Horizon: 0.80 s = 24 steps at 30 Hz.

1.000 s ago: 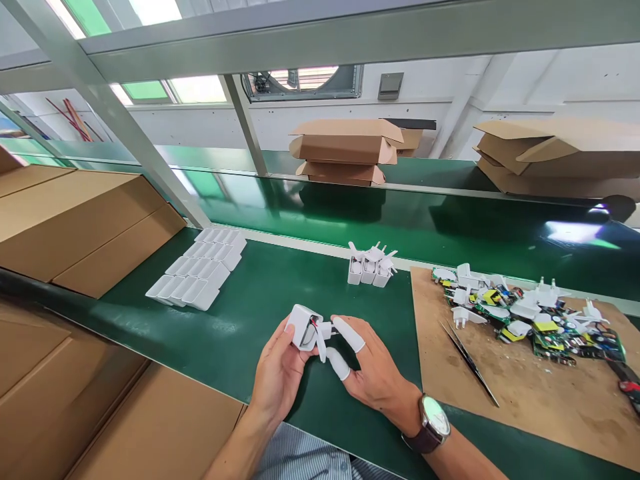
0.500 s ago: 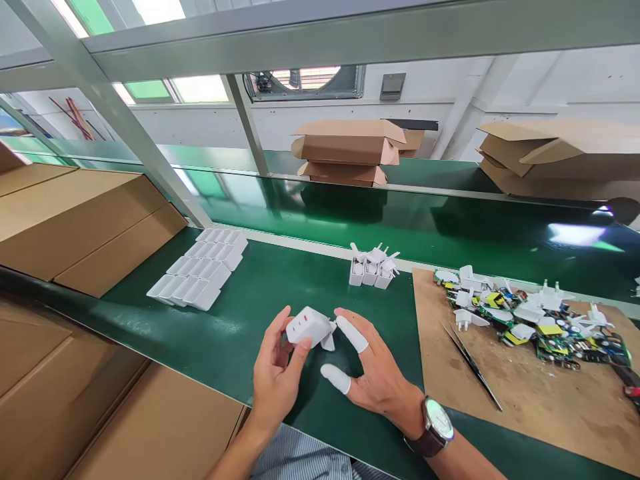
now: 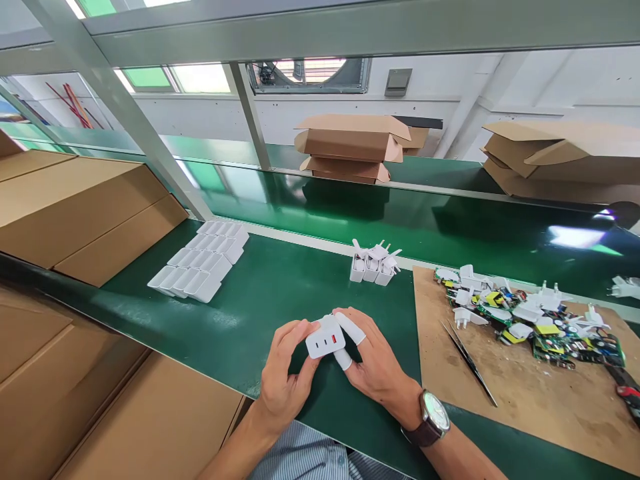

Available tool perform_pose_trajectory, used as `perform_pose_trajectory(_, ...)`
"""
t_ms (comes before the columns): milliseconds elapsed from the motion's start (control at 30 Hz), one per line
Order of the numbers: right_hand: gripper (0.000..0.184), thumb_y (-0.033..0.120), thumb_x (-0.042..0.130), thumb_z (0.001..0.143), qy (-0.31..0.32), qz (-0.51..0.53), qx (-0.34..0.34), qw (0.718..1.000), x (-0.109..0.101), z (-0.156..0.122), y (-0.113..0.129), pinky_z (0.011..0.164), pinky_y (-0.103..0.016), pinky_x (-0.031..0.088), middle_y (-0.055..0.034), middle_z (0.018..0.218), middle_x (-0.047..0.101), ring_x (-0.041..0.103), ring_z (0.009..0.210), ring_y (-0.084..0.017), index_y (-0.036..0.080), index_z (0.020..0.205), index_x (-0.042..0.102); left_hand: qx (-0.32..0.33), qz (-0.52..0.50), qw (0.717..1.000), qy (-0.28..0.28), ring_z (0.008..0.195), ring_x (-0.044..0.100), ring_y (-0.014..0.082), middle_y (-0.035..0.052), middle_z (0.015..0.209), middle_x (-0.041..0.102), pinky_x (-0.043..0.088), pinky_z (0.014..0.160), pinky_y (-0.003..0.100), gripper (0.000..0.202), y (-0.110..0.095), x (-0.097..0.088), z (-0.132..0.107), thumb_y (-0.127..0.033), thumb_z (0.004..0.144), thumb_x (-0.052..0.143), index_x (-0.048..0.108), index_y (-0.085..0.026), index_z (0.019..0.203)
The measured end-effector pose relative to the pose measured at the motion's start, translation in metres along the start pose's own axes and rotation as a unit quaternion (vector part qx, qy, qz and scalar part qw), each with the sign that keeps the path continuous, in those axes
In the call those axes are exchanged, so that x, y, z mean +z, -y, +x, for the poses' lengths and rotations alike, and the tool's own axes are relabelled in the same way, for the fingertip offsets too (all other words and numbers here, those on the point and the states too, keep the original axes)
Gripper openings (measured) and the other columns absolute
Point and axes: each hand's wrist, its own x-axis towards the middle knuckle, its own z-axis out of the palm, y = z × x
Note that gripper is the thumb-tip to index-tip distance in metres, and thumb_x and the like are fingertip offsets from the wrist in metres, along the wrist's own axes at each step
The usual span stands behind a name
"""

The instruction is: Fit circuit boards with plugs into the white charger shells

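Note:
Between my hands, over the green bench, is a white charger [image 3: 325, 339] whose port face, with two small dark slots and one red one, is turned toward me. My left hand [image 3: 290, 363] grips its left side with thumb and fingers. My right hand [image 3: 373, 363], white covers on thumb and index finger, closes on its right side; the charger's back is hidden. Beyond them stand several white charger housings with plug parts sticking out [image 3: 374, 261]. Rows of white open housings [image 3: 203, 260] sit to the left.
A brown board [image 3: 445, 393] at right bears tweezers [image 3: 470, 363], a heap of circuit boards with white plug parts [image 3: 530, 317] and a dark-and-red tool [image 3: 625, 390]. Cardboard boxes [image 3: 90, 207] flank the bench at left. A green conveyor belt [image 3: 280, 207] runs behind, under a metal frame.
My left hand has turned the charger so its port face points toward me. My right thumb and index finger, apart from it before, have come in and closed on its right side.

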Motion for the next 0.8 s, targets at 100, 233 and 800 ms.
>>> perform_pose_trajectory(100,0.067,0.009,0.054,0.095,0.002,0.0,0.008,1.0,-0.001,0.0,0.001,0.104,-0.053,0.058,-0.0155,0.135,0.067,0.066,0.123,-0.028,0.021,0.157,0.032,-0.032,-0.029,0.999,-0.004,0.108,0.071,0.0245,0.0038,0.113,0.079,0.058,0.098,0.041,0.059,0.0,0.0,-0.002,-0.005,0.082,0.076,0.066,-0.035,0.132)
perform_pose_trajectory(233,0.067,0.014,0.055,0.095,0.024,-0.006,0.022,0.999,-0.001,-0.003,-0.001,0.104,-0.055,0.058,-0.0185,0.137,0.065,0.063,0.127,-0.031,0.018,0.157,0.03,-0.104,-0.076,0.992,-0.007,0.108,0.072,0.0269,0.006,0.11,0.078,0.057,0.101,0.044,0.043,0.002,0.0,-0.004,-0.016,0.08,0.083,0.074,-0.032,0.119)
perform_pose_trajectory(800,0.069,-0.001,0.05,0.089,-0.057,-0.08,-0.042,0.994,-0.01,0.002,0.003,0.1,-0.051,0.061,-0.0155,0.125,0.069,0.062,0.122,-0.028,0.015,0.155,0.037,-0.315,-0.229,0.912,0.132,0.13,0.061,0.0292,0.01,0.144,0.061,0.05,0.114,0.045,0.063,0.013,-0.003,0.001,-0.025,0.079,0.084,0.062,-0.028,0.138)
